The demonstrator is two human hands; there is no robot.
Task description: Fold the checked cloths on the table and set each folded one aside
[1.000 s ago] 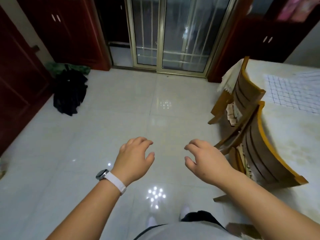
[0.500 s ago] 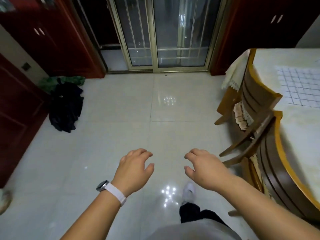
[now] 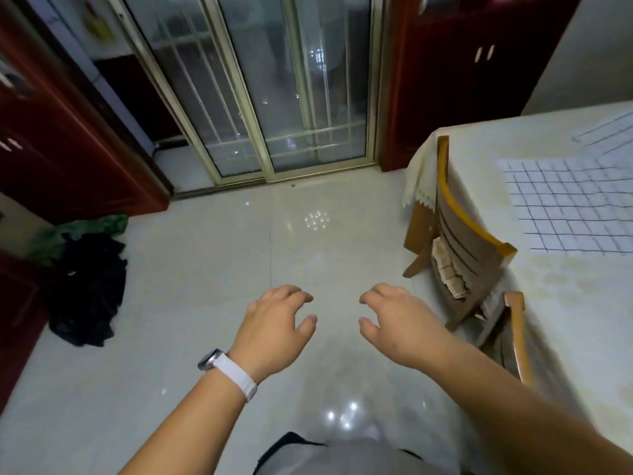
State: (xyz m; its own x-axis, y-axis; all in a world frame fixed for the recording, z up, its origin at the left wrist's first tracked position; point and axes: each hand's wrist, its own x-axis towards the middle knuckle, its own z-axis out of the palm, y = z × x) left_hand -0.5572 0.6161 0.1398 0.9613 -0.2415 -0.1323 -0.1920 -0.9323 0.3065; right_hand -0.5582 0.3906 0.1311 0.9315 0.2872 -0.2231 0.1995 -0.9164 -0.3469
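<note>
Left hand [image 3: 274, 323]: held out over the tiled floor [image 3: 222, 262], fingers loosely curled and released, nothing grasped; a white-strapped watch [image 3: 222, 365] is worn at the wrist.
Right hand [image 3: 400, 323]: held level with the left, fingers likewise slack and empty.
Reason for the pose: both hands are judged to be raised ready for the reach, since the table is not yet faced.
Checked cloth [image 3: 568, 207]: laid flat and unfolded on the table [image 3: 565, 303], well apart from both hands.
Second checked cloth [image 3: 609, 132]: partly seen farther back on the same table, cut off by the frame edge.
Chairs: 2 are tucked against the table's side, the far chair [image 3: 459, 231] and the near chair [image 3: 513, 337], probably to keep the floor free; they stand between the hands and the cloths.
Containers: no basket or box is seen. The red cupboard [image 3: 479, 70] is closed, so its contents are hidden.
Dark heap [image 3: 85, 289]: left on the floor by the wall; bag or clothing cannot be told.
Progress: no fold is judged begun; no folded cloth is seen set aside.
</note>
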